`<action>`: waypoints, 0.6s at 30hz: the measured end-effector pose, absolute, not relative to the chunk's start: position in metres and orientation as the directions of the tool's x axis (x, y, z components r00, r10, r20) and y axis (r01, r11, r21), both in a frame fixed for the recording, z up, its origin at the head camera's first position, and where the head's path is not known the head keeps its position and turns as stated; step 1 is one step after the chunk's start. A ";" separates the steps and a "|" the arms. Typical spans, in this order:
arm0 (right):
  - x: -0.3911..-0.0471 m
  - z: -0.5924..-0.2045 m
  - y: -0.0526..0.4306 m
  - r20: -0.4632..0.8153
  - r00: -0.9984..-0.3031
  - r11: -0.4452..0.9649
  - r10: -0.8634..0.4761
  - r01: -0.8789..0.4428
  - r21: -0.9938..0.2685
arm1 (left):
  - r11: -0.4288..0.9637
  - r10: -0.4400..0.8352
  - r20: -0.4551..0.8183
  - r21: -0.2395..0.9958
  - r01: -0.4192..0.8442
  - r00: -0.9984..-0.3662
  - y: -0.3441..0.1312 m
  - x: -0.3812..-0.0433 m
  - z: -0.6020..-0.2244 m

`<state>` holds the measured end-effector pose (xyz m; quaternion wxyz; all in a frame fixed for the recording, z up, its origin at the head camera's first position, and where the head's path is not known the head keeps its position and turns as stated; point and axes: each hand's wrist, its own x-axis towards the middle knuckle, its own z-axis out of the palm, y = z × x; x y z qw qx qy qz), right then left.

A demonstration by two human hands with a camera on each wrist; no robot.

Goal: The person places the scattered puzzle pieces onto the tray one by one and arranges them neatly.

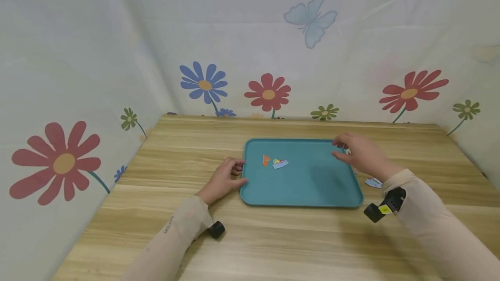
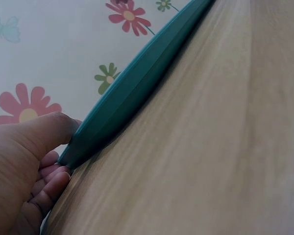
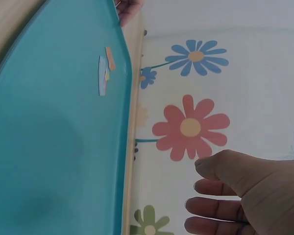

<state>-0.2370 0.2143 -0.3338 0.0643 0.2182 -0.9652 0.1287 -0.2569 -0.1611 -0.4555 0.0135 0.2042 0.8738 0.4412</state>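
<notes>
A teal tray (image 1: 300, 185) lies on the wooden table. My left hand (image 1: 223, 181) is at its left edge, thumb on the rim and curled fingers alongside; the left wrist view shows the tray's edge (image 2: 122, 93) between them. Above the tray's far right part hovers my right hand (image 1: 361, 154), its fingers loosely bent with nothing visible between them. Two small flat pieces lie in the tray's left half: an orange one (image 1: 266, 160) and a pale blue one (image 1: 280, 165) with yellow and red marks. They sit close together in the right wrist view.
Another light blue piece (image 1: 373, 182) is on the wooden table (image 1: 273, 242), right of the tray, near my right wrist. A small part of a further piece (image 1: 349, 152) shows beneath my right hand. A white curtain (image 1: 242, 34) with printed flowers borders the table's back and sides.
</notes>
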 end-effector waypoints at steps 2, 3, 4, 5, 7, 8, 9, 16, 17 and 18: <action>-0.235 -0.333 0.220 0.188 -0.893 0.870 -0.410 -0.444 -0.214 | 0.524 0.370 0.154 0.780 0.343 -0.916 -0.161 -0.257 -0.455; -0.234 -0.333 0.222 0.189 -0.892 0.870 -0.411 -0.446 -0.211 | 0.522 0.371 0.154 0.781 0.343 -0.916 -0.161 -0.257 -0.455; -0.233 -0.333 0.225 0.188 -0.893 0.872 -0.409 -0.444 -0.207 | 0.520 0.372 0.154 0.782 0.343 -0.915 -0.161 -0.256 -0.454; -0.233 -0.333 0.227 0.186 -0.894 0.874 -0.408 -0.441 -0.204 | 0.517 0.374 0.157 0.783 0.345 -0.914 -0.161 -0.256 -0.454; -0.231 -0.333 0.232 0.174 -0.901 0.881 -0.398 -0.428 -0.199 | 0.510 0.377 0.160 0.787 0.349 -0.912 -0.162 -0.256 -0.454; -0.231 -0.334 0.234 0.170 -0.903 0.884 -0.395 -0.423 -0.196 | 0.508 0.378 0.161 0.787 0.350 -0.911 -0.162 -0.256 -0.454; -0.231 -0.334 0.236 0.166 -0.905 0.888 -0.391 -0.418 -0.192 | 0.507 0.380 0.161 0.787 0.351 -0.911 -0.162 -0.256 -0.454; -0.227 -0.340 0.248 0.150 -0.917 0.903 -0.370 -0.393 -0.173 | 0.507 0.375 0.160 0.789 0.347 -0.913 -0.162 -0.258 -0.456; -0.226 -0.340 0.250 0.146 -0.918 0.904 -0.368 -0.390 -0.173 | 0.507 0.373 0.159 0.790 0.345 -0.914 -0.162 -0.258 -0.455; -0.226 -0.341 0.252 0.141 -0.920 0.906 -0.365 -0.386 -0.173 | 0.509 0.373 0.164 0.787 0.348 -0.913 -0.161 -0.258 -0.455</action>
